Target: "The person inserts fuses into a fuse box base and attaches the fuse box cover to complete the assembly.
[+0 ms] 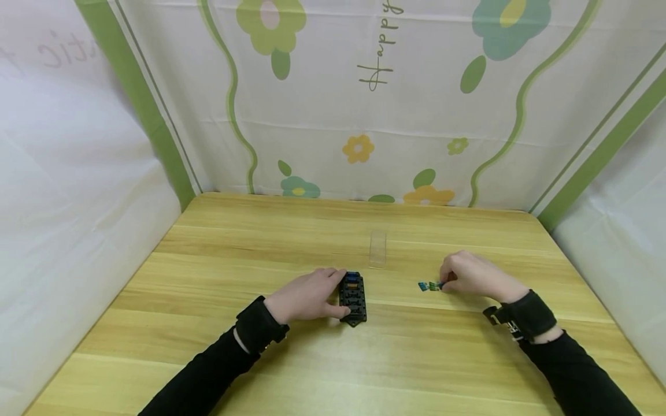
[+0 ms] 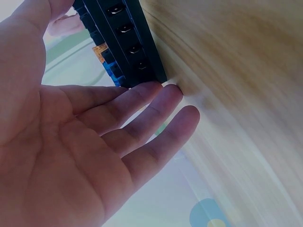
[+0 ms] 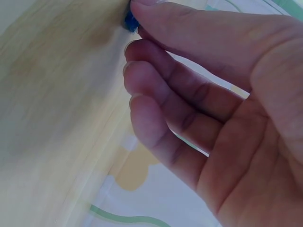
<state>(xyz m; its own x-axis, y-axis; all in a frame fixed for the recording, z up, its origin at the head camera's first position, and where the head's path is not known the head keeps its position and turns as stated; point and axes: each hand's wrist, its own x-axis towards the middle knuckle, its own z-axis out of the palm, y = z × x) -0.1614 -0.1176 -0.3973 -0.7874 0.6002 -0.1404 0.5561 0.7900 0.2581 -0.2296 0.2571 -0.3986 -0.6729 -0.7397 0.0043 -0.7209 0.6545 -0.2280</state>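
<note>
A black fuse box (image 1: 354, 301) lies on the table in the head view, with blue and orange blade fuses in its far end and bare black slots nearer me. My left hand (image 1: 308, 296) holds it from the left, thumb at the near end and fingers at the far end. In the left wrist view, fingertips meet the end of the fuse box (image 2: 130, 45). Off to the right, my right hand (image 1: 476, 274) pinches a small blue blade fuse (image 3: 131, 21) close over the table. Just left of those fingertips lie a green fuse (image 1: 433, 286) and a blue fuse (image 1: 423, 286).
A clear plastic cover (image 1: 378, 249) lies flat beyond the fuse box. The wooden table (image 1: 250, 231) ends at a flower-printed cloth (image 1: 322, 104) at the back, with white cloth at both sides.
</note>
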